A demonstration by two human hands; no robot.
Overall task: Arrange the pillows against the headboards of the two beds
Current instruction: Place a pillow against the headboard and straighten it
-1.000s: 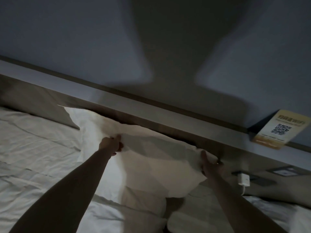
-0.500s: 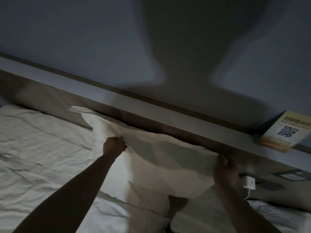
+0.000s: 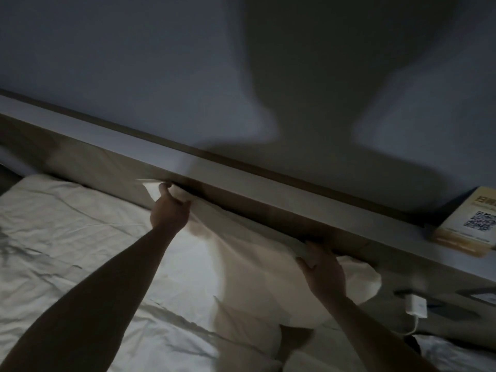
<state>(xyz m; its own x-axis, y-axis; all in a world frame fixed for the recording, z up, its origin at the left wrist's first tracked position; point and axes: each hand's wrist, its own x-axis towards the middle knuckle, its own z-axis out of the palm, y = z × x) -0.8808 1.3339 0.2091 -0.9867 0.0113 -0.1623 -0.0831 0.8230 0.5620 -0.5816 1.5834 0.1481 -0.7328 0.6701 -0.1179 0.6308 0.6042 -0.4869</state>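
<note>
- White pillow (image 3: 241,267), creased, propped upright with its top edge touching the headboard (image 3: 241,200), stretched between the left grip (image 3: 169,210) at its upper left corner and the right grip (image 3: 322,269) on its upper right edge
- Second white pillow (image 3: 241,328) below both grips, partly under the first

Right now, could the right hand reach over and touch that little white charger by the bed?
Probably yes. The right hand grips the pillow edge, and the white charger sits just beyond it with nothing between them; it would need to let go first.
</note>
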